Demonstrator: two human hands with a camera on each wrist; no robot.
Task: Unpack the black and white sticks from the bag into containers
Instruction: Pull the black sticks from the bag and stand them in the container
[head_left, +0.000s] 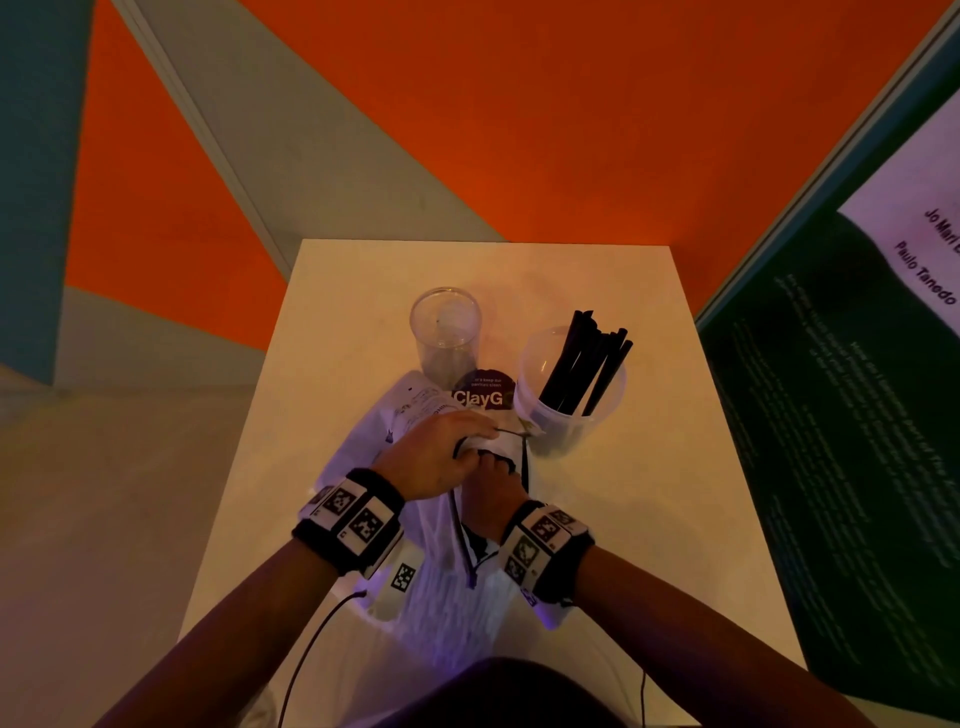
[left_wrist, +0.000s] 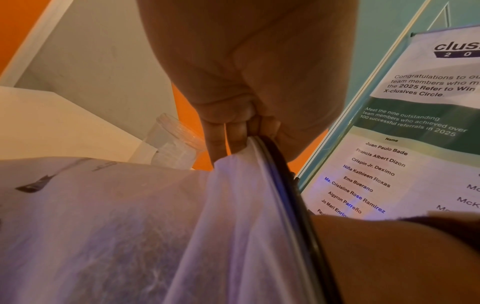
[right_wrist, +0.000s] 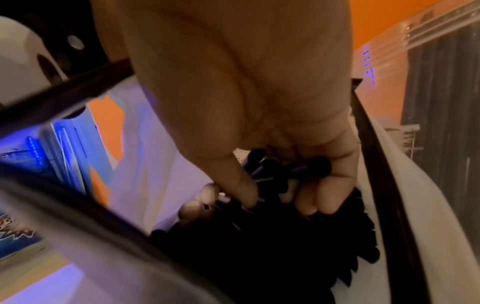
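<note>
A white bag (head_left: 447, 587) with a black-trimmed mouth lies on the pale table (head_left: 649, 519). My left hand (head_left: 441, 457) pinches the bag's rim (left_wrist: 249, 148) and holds the mouth apart. Reaching inside the bag, my right hand (head_left: 491, 493) has its fingers (right_wrist: 322, 197) curled round several black sticks (right_wrist: 272, 170); more black sticks (right_wrist: 259, 246) lie deeper in the bag. Behind the bag stand two clear containers: a tall cup (head_left: 445, 332) on the left with no sticks visible inside, and a wider one (head_left: 571, 395) on the right holding several black sticks (head_left: 587, 364). No white sticks are visible.
A round purple "ClayG" label (head_left: 480, 392) shows between the two containers. A green and white poster board (head_left: 841, 415) leans close along the table's right side. Orange and grey walls rise behind the table. A thin cable (head_left: 311, 649) runs from my left wrist.
</note>
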